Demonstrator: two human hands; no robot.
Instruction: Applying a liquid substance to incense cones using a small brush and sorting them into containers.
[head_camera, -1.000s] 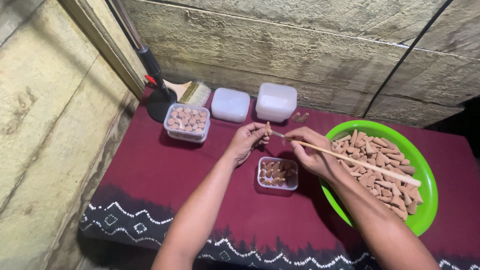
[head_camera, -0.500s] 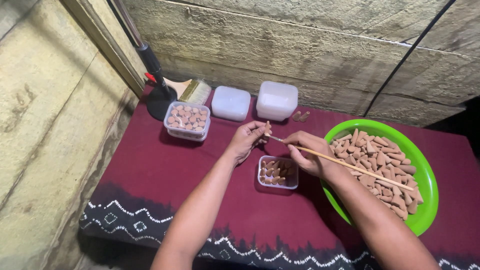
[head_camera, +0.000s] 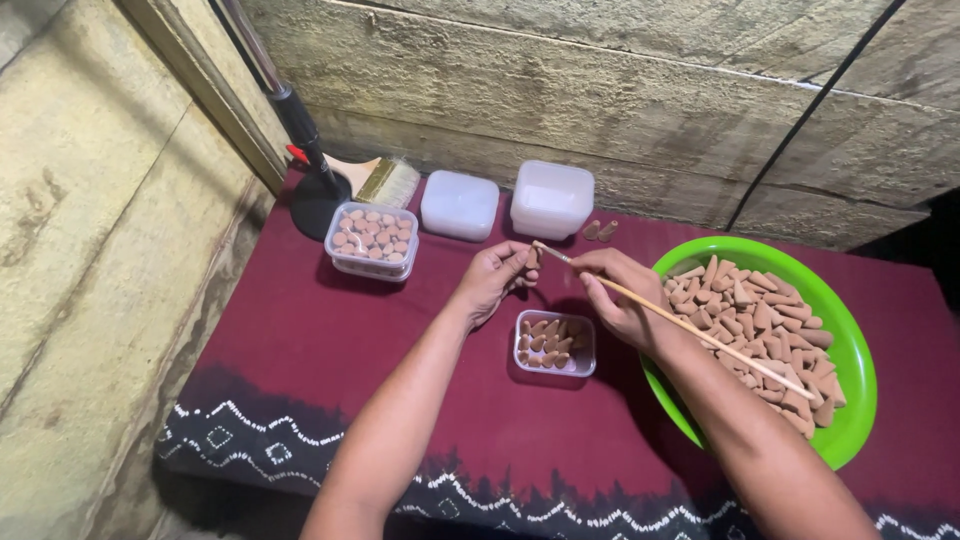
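We are pinching a small brown cone (head_camera: 531, 259) in our left hand (head_camera: 492, 281) and probing it with a thin stick (head_camera: 680, 325) gripped in our right hand (head_camera: 622, 300), above the half-filled tub (head_camera: 555, 344), where a slip could crack the cone or drop it onto the table (head_camera: 300, 340).

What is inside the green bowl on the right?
The green bowl holds a heap of small tan cones. A thin stick and the right forearm lie across it, hiding some cones and its near-left rim.
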